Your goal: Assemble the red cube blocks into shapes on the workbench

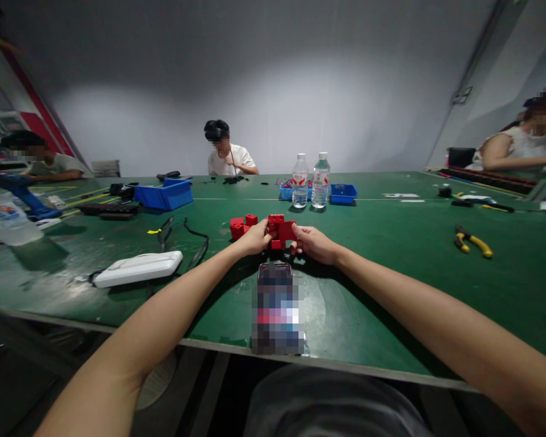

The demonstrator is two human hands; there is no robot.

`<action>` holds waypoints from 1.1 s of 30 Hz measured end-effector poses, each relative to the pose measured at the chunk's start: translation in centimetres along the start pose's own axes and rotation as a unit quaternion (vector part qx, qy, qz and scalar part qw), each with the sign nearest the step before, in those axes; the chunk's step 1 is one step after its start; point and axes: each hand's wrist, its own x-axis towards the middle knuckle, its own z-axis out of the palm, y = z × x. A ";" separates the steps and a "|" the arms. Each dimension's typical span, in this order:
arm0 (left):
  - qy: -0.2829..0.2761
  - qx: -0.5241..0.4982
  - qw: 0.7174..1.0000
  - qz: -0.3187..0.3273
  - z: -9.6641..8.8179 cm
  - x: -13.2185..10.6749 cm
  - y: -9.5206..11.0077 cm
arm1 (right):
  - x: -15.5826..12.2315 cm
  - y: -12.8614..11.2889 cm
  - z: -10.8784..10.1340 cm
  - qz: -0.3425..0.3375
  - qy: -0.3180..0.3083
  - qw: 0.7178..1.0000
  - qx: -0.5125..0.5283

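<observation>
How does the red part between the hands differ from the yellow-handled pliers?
The red part is held by the left hand and right hand, while the pliers lie on the table. The red part looks red throughout; the pliers have yellow handles and a dark head. The red part is blocky with a flat face; the pliers are slender, handles spread apart.

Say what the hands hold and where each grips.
Red blocky parts, perhaps joined: the left hand grips the left side, the right hand the right edge.
</observation>
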 end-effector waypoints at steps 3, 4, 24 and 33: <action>-0.001 0.001 1.000 0.005 -0.1 0.0 0.0 | -0.3 -0.3 0.0 -0.020 -0.005 0.998 -0.054; -0.001 0.002 1.000 0.008 -0.1 -0.1 0.0 | -0.3 -0.3 0.0 -0.031 -0.009 0.996 -0.078; 0.004 -0.042 0.997 0.057 -0.1 -0.1 -1.2 | -0.3 -0.3 0.8 -0.070 0.007 0.987 -0.146; -0.028 -0.043 0.997 0.053 -0.3 0.0 -1.0 | -0.2 -0.3 0.3 -0.086 -0.028 0.982 -0.165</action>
